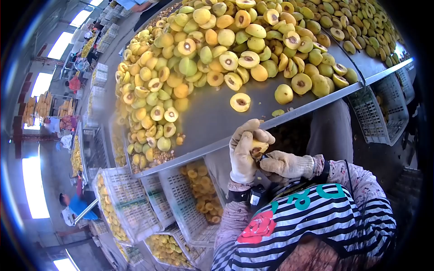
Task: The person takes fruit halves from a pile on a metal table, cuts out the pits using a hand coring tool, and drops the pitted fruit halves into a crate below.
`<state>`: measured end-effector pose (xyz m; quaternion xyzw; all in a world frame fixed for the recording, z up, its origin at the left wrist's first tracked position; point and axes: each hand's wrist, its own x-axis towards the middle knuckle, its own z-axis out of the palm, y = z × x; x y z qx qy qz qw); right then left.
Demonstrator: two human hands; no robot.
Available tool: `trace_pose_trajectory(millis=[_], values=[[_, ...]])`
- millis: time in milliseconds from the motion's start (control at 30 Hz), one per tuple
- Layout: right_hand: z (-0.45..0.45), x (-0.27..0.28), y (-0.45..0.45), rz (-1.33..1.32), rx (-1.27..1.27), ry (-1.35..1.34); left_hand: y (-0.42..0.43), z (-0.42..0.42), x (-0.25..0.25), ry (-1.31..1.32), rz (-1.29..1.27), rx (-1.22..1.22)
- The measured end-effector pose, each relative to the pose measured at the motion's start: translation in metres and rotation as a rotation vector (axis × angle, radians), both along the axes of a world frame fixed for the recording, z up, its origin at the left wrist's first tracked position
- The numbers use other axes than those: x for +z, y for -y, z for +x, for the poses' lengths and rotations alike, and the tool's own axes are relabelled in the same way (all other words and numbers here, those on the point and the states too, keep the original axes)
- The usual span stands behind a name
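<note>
Metal table (203,122) ran ahead, heaped with fruit (226,37). Near its edge, the left hand (243,158) pinched a piece (258,146); the right hand (290,165) pinched a dark thing (265,156) against it (blade, perhaps). Steady support, I judged, mattered most.

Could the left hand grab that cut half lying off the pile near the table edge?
Probably yes. The gloved left hand is close to the cut half, with only the table's edge and bare metal between. It already holds a fruit piece, though, so it might need freeing first.
</note>
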<state>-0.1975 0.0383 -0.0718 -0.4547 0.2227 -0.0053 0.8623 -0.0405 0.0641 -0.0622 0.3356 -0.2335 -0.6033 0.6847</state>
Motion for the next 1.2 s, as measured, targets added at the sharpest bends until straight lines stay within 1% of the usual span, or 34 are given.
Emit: trace_pose_trajectory(millis=[67,167,200,233,300,333,433,467,500,567,600,633,667,700,733,767,833,867,900,933,967,1000,1033,1067,1100,1133,1167,1200], values=[[-0.004,0.006,0.000,0.435,0.032,0.126,0.001,-0.003,0.002,-0.096,0.036,0.025],[-0.002,0.004,-0.002,0.261,0.092,0.077,0.003,0.012,-0.011,-0.067,-0.074,-0.209],[-0.003,0.002,-0.005,0.249,0.099,0.044,0.005,0.016,-0.008,-0.140,-0.125,-0.348],[-0.003,-0.002,-0.006,0.335,0.138,0.144,0.006,0.022,-0.004,-0.146,-0.101,-0.497],[-0.002,-0.011,-0.009,0.509,0.211,0.349,0.010,0.023,-0.012,-0.212,-0.198,-0.689],[0.000,-0.013,-0.008,0.603,0.242,0.445,0.013,0.020,-0.013,-0.265,-0.238,-0.744],[-0.011,-0.012,0.000,0.785,0.258,0.447,0.010,-0.004,-0.004,-0.546,-0.059,-0.446],[-0.018,-0.008,0.002,0.601,0.336,0.468,0.008,-0.006,-0.003,-0.503,0.160,-0.283],[-0.015,-0.015,0.004,0.649,0.502,0.580,0.013,-0.001,-0.005,-0.635,0.251,-0.214],[-0.028,-0.018,0.005,0.692,0.395,0.415,0.006,0.007,0.003,-0.466,0.504,0.077],[-0.030,-0.013,0.008,0.614,0.318,0.225,0.001,0.012,0.008,-0.357,0.459,0.107],[-0.030,-0.002,0.010,0.354,0.225,-0.113,-0.012,0.017,0.014,-0.247,0.423,0.144],[-0.030,-0.002,0.006,0.048,0.192,-0.166,-0.022,0.026,0.014,-0.110,0.394,0.230],[-0.034,-0.006,0.003,-0.258,0.137,-0.213,-0.038,0.044,0.010,0.274,0.228,0.182],[-0.044,-0.012,0.006,0.063,0.225,-0.082,-0.050,0.067,0.018,0.613,0.363,0.115],[-0.046,-0.003,0.005,0.000,0.211,-0.056,-0.059,0.087,0.028,0.946,0.495,0.042],[-0.039,-0.006,-0.003,-0.347,0.103,-0.171,-0.056,0.108,0.038,2.042,0.388,-0.090],[-0.038,-0.008,-0.004,-0.283,0.077,-0.105,-0.050,0.104,0.042,2.074,0.159,0.184],[-0.038,-0.008,-0.003,-0.215,0.050,-0.044,-0.034,0.103,0.042,1.823,0.152,0.262],[-0.043,0.007,0.003,-0.108,0.090,-0.043,-0.016,0.089,0.054,1.729,0.196,0.225],[-0.043,0.011,0.002,-0.144,0.021,-0.006,0.010,0.074,0.065,1.629,0.227,0.192],[-0.044,0.012,0.000,-0.188,-0.055,0.028,0.037,0.068,0.058,1.636,0.237,0.147],[-0.046,0.014,-0.001,-0.230,-0.134,0.063,0.061,0.063,0.043,1.644,0.247,0.097],[-0.052,0.016,0.000,-0.198,-0.099,-0.048,0.084,0.062,0.022,1.764,0.235,0.031],[-0.056,0.018,-0.001,-0.185,-0.140,-0.008,0.104,0.061,0.001,1.884,0.225,-0.035],[-0.059,0.018,-0.002,-0.169,-0.162,-0.015,0.120,0.057,-0.015,1.840,0.271,-0.207],[-0.063,0.017,-0.002,-0.149,-0.180,-0.024,0.131,0.058,-0.037,1.680,0.119,-0.139],[-0.067,0.019,-0.002,-0.122,-0.249,-0.021,0.133,0.052,-0.036,1.422,0.115,-0.130]])
